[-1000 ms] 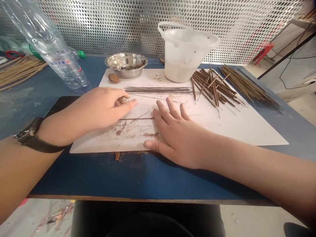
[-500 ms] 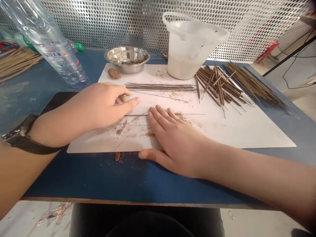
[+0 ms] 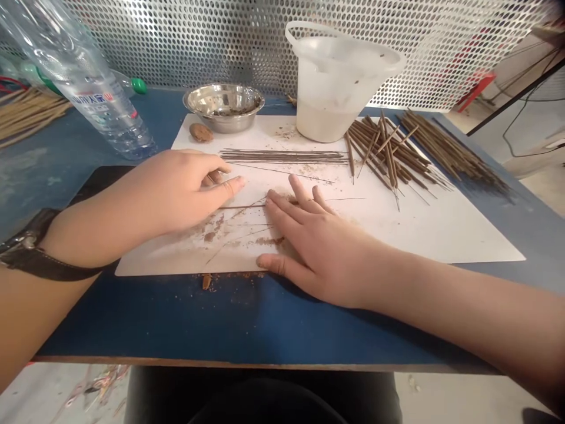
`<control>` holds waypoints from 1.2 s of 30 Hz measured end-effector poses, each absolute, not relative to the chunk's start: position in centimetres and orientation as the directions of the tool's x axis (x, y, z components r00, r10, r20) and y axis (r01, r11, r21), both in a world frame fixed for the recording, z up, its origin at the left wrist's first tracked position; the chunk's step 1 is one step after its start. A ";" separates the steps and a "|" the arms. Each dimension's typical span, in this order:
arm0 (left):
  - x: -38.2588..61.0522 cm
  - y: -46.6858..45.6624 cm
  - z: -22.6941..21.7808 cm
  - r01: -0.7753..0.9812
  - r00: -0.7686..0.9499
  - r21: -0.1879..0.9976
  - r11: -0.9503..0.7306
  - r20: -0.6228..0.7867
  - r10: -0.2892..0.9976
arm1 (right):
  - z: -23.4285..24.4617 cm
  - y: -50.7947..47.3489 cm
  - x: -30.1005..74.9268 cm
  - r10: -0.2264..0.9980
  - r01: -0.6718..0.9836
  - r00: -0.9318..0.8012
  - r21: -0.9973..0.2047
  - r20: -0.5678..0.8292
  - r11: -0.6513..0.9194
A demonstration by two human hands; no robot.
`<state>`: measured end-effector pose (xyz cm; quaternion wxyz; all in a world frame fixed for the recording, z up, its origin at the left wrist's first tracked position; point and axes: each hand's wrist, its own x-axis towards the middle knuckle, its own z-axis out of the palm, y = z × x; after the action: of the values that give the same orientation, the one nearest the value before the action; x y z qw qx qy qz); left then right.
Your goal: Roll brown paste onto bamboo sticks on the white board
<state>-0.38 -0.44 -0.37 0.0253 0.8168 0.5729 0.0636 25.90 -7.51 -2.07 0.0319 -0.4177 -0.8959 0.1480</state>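
Note:
My right hand (image 3: 324, 250) lies palm down with its fingers spread, on a thin stick (image 3: 242, 206) coated in brown paste. The stick's bare end sticks out to the right of my fingers. To the left, my left hand (image 3: 185, 188) rests on the white board (image 3: 441, 235), thumb and forefinger apart and the other fingers curled under. Its palm is hidden, and the coated stick runs in under its edge. Just beyond both hands lies a row of thin dark sticks (image 3: 282, 155), with a single one apart from them. Brown paste smears (image 3: 269, 241) mark the board.
At the back stand a steel bowl (image 3: 225, 109), a brown lump (image 3: 200, 132) and a translucent pail (image 3: 329, 88) of cloudy liquid. Coated brown sticks (image 3: 388, 153) pile up at right, beside a stick bundle (image 3: 454, 153). A water bottle (image 3: 101, 100) stands left, before a perforated metal panel (image 3: 212, 41).
My right hand has rolled slightly forward, its fingers spreading wider and its thumb shifting onto the board's edge. My left hand stays about where it was. The view has shifted slightly.

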 end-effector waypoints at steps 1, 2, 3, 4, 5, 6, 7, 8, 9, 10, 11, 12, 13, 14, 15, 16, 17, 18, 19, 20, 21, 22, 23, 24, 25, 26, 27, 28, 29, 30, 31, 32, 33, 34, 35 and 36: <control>-0.4 -0.5 -0.4 0.933 0.338 0.109 -0.344 0.073 0.938 | -2.0 -7.6 26.1 0.758 0.738 -0.649 -0.294 -0.064 0.608; -0.3 -0.5 -0.3 0.932 0.341 0.105 -0.347 0.072 0.937 | -2.0 -8.0 26.2 0.757 0.737 -0.651 -0.292 -0.060 0.610; -0.3 -0.6 -0.3 0.930 0.346 0.104 -0.352 0.071 0.936 | -1.9 -8.4 26.3 0.755 0.736 -0.653 -0.286 -0.057 0.614; -0.3 -0.7 -0.3 0.929 0.349 0.105 -0.355 0.070 0.934 | -1.9 -8.8 26.4 0.754 0.735 -0.655 -0.276 -0.052 0.619; -0.2 -0.7 -0.3 0.929 0.349 0.105 -0.354 0.068 0.935 | -1.9 -9.1 26.4 0.754 0.736 -0.655 -0.264 -0.047 0.623; -0.2 -0.8 -0.3 0.930 0.347 0.104 -0.352 0.064 0.936 | -1.9 -9.3 26.3 0.756 0.740 -0.653 -0.249 -0.041 0.625; -0.1 -0.8 -0.2 0.931 0.345 0.103 -0.350 0.063 0.937 | -1.9 -9.2 26.2 0.761 0.746 -0.648 -0.235 -0.036 0.623; 0.0 -0.8 -0.2 0.933 0.341 0.099 -0.345 0.060 0.938 | -2.0 -9.0 26.0 0.768 0.754 -0.640 -0.222 -0.031 0.619; 0.1 -0.8 -0.1 0.936 0.335 0.091 -0.339 0.058 0.940 | -2.0 -8.6 25.8 0.775 0.761 -0.632 -0.212 -0.026 0.613; 0.1 -0.8 -0.1 0.939 0.330 0.085 -0.334 0.056 0.942 | -2.0 -8.2 25.6 0.780 0.767 -0.625 -0.206 -0.024 0.608; 0.2 -0.8 -0.1 0.940 0.326 0.081 -0.330 0.056 0.944 | -2.0 -7.9 25.5 0.781 0.768 -0.624 -0.203 -0.024 0.607; 0.2 -0.8 0.0 0.941 0.324 0.081 -0.328 0.058 0.944 | -2.0 -7.8 25.6 0.779 0.766 -0.627 -0.202 -0.023 0.610; 0.2 -0.8 0.0 0.941 0.323 0.081 -0.327 0.059 0.945 | -1.9 -7.8 25.7 0.775 0.761 -0.632 -0.202 -0.020 0.616; 0.2 -0.8 0.0 0.940 0.326 0.085 -0.330 0.060 0.943 | -1.9 -8.1 25.8 0.769 0.755 -0.639 -0.201 -0.015 0.624; 0.2 -0.9 0.0 0.938 0.329 0.092 -0.334 0.060 0.942 | -1.9 -8.6 26.0 0.764 0.750 -0.645 -0.198 -0.011 0.631; 0.2 -0.9 0.0 0.937 0.332 0.096 -0.336 0.055 0.942 | -1.8 -9.0 26.2 0.761 0.747 -0.649 -0.193 -0.005 0.636; 0.2 -1.0 0.0 0.936 0.335 0.098 -0.338 0.050 0.941 | -1.9 -9.5 26.4 0.759 0.745 -0.652 -0.186 0.000 0.640; 0.2 -1.1 0.0 0.936 0.336 0.099 -0.339 0.043 0.941 | -1.9 -9.8 26.5 0.758 0.746 -0.652 -0.181 0.003 0.642; 0.1 -1.1 0.0 0.935 0.339 0.100 -0.341 0.038 0.940 | -1.9 -9.9 26.5 0.760 0.748 -0.650 -0.177 0.001 0.640; 0.1 -1.2 0.0 0.934 0.342 0.101 -0.344 0.038 0.939 | -2.0 -9.7 26.4 0.763 0.752 -0.646 -0.174 -0.004 0.636; 0.1 -1.2 0.1 0.932 0.346 0.102 -0.348 0.039 0.938 | -2.0 -9.4 26.3 0.767 0.757 -0.641 -0.174 -0.011 0.630; 0.0 -1.3 0.1 0.931 0.349 0.102 -0.352 0.044 0.936 | -1.9 -8.9 26.2 0.771 0.762 -0.636 -0.174 -0.021 0.624; -0.1 -1.3 0.1 0.929 0.352 0.103 -0.355 0.047 0.935 | -1.9 -8.5 26.1 0.773 0.765 -0.633 -0.176 -0.032 0.619; -0.1 -1.2 0.1 0.928 0.356 0.105 -0.359 0.046 0.933 | -1.8 -8.2 26.1 0.773 0.765 -0.634 -0.178 -0.041 0.618; -0.2 -1.2 0.1 0.926 0.359 0.105 -0.362 0.046 0.932 | -1.8 -8.0 26.1 0.769 0.763 -0.637 -0.182 -0.048 0.621; -0.2 -1.1 0.0 0.926 0.361 0.104 -0.364 0.044 0.931 | -1.7 -8.1 26.2 0.764 0.757 -0.644 -0.187 -0.052 0.626; -0.3 -1.1 -0.1 0.926 0.362 0.103 -0.364 0.044 0.931 | -1.7 -8.3 26.3 0.757 0.751 -0.651 -0.191 -0.054 0.632; -0.3 -1.0 -0.2 0.926 0.359 0.103 -0.362 0.048 0.932 | -1.8 -8.6 26.4 0.752 0.746 -0.657 -0.194 -0.053 0.637; -0.3 -0.9 -0.2 0.928 0.354 0.103 -0.357 0.052 0.934 | -1.8 -9.0 26.4 0.751 0.743 -0.659 -0.195 -0.048 0.640; -0.3 -0.9 -0.3 0.931 0.346 0.103 -0.350 0.058 0.937 | -1.9 -9.3 26.5 0.753 0.745 -0.656 -0.193 -0.041 0.639; -0.3 -0.9 -0.3 0.933 0.340 0.103 -0.345 0.057 0.939 | -1.9 -9.5 26.5 0.759 0.750 -0.650 -0.190 -0.033 0.634; -0.3 -0.9 -0.3 0.934 0.338 0.104 -0.342 0.055 0.940 | -2.0 -9.4 26.4 0.767 0.757 -0.641 -0.187 -0.026 0.627; -0.2 -0.9 -0.3 0.934 0.339 0.104 -0.342 0.049 0.940 | -2.0 -9.3 26.3 0.775 0.765 -0.631 -0.183 -0.021 0.618; -0.2 -0.9 -0.2 0.933 0.342 0.102 -0.345 0.041 0.939 | -2.0 -9.0 26.3 0.782 0.772 -0.623 -0.181 -0.020 0.610; -0.2 -0.9 -0.1 0.933 0.344 0.101 -0.346 0.035 0.938 | -1.9 -8.7 26.2 0.786 0.776 -0.618 -0.180 -0.023 0.605; -0.2 -0.9 -0.1 0.933 0.345 0.099 -0.346 0.034 0.938 | -1.8 -8.6 26.2 0.787 0.777 -0.617 -0.180 -0.025 0.603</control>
<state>-0.23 -0.92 -0.07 0.0310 0.8194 0.5708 0.0423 26.19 -8.56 -1.83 0.0281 -0.4368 -0.8949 0.0867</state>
